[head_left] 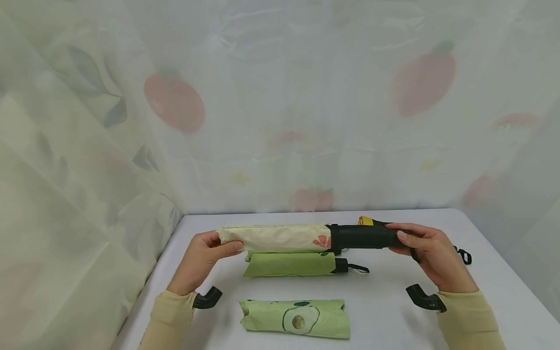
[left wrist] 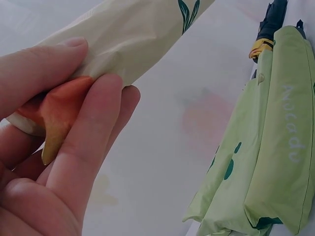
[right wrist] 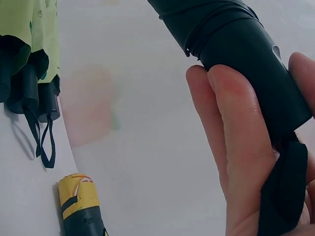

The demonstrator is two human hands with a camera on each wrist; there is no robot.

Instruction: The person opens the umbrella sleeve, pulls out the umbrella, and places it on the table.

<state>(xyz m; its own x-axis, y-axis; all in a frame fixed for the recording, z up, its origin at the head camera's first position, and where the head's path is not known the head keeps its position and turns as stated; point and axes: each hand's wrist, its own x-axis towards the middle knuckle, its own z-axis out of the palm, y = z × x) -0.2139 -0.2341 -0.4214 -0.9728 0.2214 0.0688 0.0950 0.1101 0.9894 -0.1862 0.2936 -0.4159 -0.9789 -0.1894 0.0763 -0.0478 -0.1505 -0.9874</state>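
Both hands hold a folded umbrella (head_left: 367, 236) level above the table, its left part inside a cream fabric sleeve (head_left: 275, 238) with a red flower print. My left hand (head_left: 203, 255) pinches the sleeve's left end between thumb and fingers; an orange patch of fabric (left wrist: 66, 105) shows between them in the left wrist view. At the other end, my right hand (head_left: 433, 253) grips the black handle (right wrist: 256, 73), thumb on one side and fingers on the other. A black wrist strap (right wrist: 283, 189) hangs from the handle's end across the palm.
Just behind the held umbrella lies a green umbrella (head_left: 290, 265) with a black handle, beside others partly hidden. A green avocado-print piece (head_left: 299, 318) lies nearest on the white table (head_left: 385, 311). A yellow and black umbrella (right wrist: 81, 206) is at the back right.
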